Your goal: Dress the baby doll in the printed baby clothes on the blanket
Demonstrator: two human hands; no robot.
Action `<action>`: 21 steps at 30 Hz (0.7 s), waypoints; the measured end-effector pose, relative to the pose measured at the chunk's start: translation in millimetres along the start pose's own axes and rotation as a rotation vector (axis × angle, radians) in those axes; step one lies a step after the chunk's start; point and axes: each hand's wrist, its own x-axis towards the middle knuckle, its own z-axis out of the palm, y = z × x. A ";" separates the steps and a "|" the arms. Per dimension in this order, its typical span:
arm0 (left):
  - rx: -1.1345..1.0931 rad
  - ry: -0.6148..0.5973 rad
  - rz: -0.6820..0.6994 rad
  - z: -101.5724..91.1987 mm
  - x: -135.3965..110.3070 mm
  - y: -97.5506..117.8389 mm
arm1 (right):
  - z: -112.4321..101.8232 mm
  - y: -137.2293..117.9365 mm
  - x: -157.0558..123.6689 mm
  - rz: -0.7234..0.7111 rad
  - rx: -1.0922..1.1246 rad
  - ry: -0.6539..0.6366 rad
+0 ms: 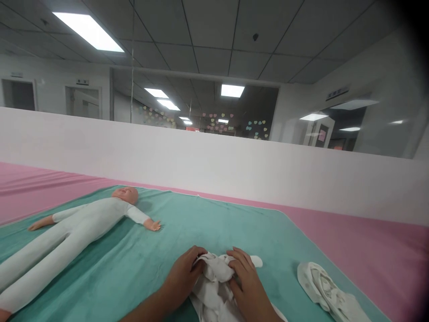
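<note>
A crumpled white garment point(214, 286) lies on the teal blanket point(187, 228) at the bottom middle of the view. My left hand point(182, 277) is curled around its left side, fingers closed into the cloth. My right hand point(246, 279) presses down on its right side, fingers bent over the fabric. A baby doll point(83, 223) in a white bodysuit lies on its back to the left, arms spread, head toward the far wall.
A second small white folded cloth point(326, 288) lies on the blanket at the right. The blanket covers a pink surface point(362, 241). A low white partition point(214, 161) runs across behind it, with glass walls and ceiling lights beyond.
</note>
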 end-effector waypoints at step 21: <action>0.079 0.002 -0.063 -7.7 -1.1 6.8 | -8.4 -11.3 -0.3 0.124 0.195 0.029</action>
